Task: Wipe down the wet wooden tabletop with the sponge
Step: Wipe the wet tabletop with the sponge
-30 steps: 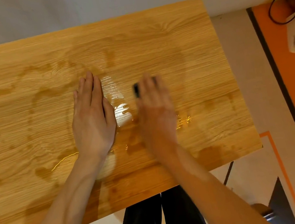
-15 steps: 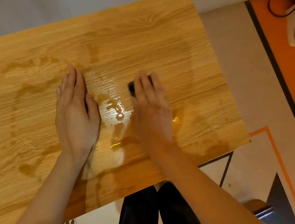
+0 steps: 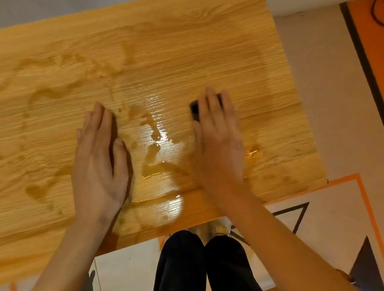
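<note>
Plainly, the right hand's fingers [image 3: 207, 107] lie straight and flat on top of the dark sponge [image 3: 195, 112], pressing it to the tabletop [image 3: 167, 35] rather than curling round it; only the sponge's far-left corner and a sliver of its far edge peek out past the fingertips. The right hand [image 3: 219, 138] is a little blurred, so I cannot tell how much sponge sits under the palm. The left hand [image 3: 99, 160] rests flat with fingers straight and close together, holding nothing, just left of the puddle [image 3: 156, 136] that shines between the two hands. Streaks and damp patches [image 3: 38, 191] spread well off to the left and toward the far side. From here, I judge the main risk is the sponge slipping out from under an open palm on slick wood, since nothing grips its edges. A hard sweep toward the near edge [image 3: 169, 230] could also push water off onto the legs [image 3: 194, 272] and floor [image 3: 130, 270]. The left palm, planted on wet wood, may slide or smear water onto wiped wood. Patches on the far left look easy to miss.
</note>
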A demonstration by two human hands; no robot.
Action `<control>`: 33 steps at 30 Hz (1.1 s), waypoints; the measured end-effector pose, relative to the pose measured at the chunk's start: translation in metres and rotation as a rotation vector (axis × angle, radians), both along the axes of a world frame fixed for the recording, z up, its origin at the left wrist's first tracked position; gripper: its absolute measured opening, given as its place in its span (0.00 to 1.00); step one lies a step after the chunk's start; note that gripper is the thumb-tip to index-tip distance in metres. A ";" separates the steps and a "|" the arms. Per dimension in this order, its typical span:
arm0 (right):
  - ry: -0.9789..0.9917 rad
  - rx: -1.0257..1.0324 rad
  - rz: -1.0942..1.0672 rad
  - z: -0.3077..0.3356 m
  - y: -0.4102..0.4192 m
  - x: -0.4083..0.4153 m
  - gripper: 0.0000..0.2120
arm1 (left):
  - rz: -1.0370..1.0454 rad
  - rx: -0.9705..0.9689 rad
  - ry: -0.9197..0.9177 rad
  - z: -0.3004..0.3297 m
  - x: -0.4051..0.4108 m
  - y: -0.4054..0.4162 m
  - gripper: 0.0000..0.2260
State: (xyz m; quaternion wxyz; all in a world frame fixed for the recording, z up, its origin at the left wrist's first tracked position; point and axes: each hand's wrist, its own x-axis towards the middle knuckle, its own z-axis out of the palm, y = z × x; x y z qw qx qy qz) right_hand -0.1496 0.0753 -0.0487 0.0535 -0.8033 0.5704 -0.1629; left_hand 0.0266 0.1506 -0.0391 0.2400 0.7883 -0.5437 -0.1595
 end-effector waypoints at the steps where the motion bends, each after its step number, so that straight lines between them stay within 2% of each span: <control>1: 0.047 0.063 0.092 -0.001 0.015 0.018 0.33 | 0.005 0.007 -0.006 -0.001 -0.005 0.009 0.23; 4: 0.158 0.093 0.293 -0.001 0.015 0.012 0.34 | 0.022 -0.001 -0.029 -0.008 -0.016 0.024 0.24; 6: 0.230 0.060 0.272 0.001 -0.005 -0.033 0.26 | 0.032 -0.016 -0.048 -0.012 -0.019 0.024 0.23; 9: 0.113 0.073 -0.070 0.003 -0.031 -0.119 0.21 | 0.046 -0.019 -0.069 -0.014 -0.018 0.022 0.23; 11: 0.007 0.077 -0.246 0.012 -0.031 -0.127 0.23 | 0.050 -0.026 -0.080 -0.014 -0.018 0.022 0.23; 12: -0.018 0.074 -0.257 0.011 -0.025 -0.113 0.23 | 0.051 -0.030 -0.084 -0.014 -0.019 0.022 0.23; 15: 0.029 0.040 0.058 0.004 -0.003 -0.035 0.24 | 0.056 -0.036 -0.095 -0.015 -0.018 0.022 0.23; 18: -0.036 0.080 0.117 -0.001 -0.009 0.022 0.22 | 0.058 -0.028 -0.098 -0.015 -0.018 0.021 0.23; 21: 0.033 0.127 0.247 0.000 0.014 0.009 0.24 | 0.063 -0.031 -0.095 -0.016 -0.019 0.023 0.23; 25: 0.084 0.200 0.468 0.005 0.080 -0.047 0.37 | 0.080 -0.035 -0.102 -0.016 -0.020 0.021 0.23; 27: 0.071 0.163 0.493 0.001 0.066 -0.042 0.36 | 0.083 -0.037 -0.109 -0.016 -0.019 0.020 0.23; 31: 0.027 0.065 0.337 0.000 -0.001 0.021 0.22 | 0.067 -0.054 -0.130 -0.017 -0.018 0.021 0.23; 33: 0.012 0.062 0.304 -0.003 0.006 0.024 0.23 | 0.062 -0.065 -0.133 -0.019 -0.018 0.022 0.23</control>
